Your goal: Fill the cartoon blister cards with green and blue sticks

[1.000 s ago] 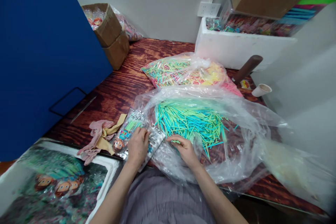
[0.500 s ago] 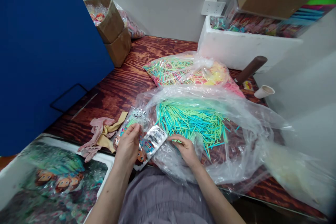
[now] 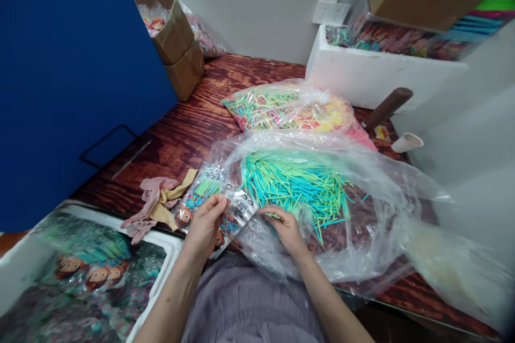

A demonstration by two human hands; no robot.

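Returning to silver packet, your left hand nearly closed, hold unclear; right hand still clasps green sticks, seemingly ready beside it.

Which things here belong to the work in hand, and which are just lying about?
In use:
- left hand, at the printed packets
- right hand, holding green sticks
- open bag with green and blue sticks

Apparently just lying about:
- paper cup
- brown tube
- pink and tan glove-like items
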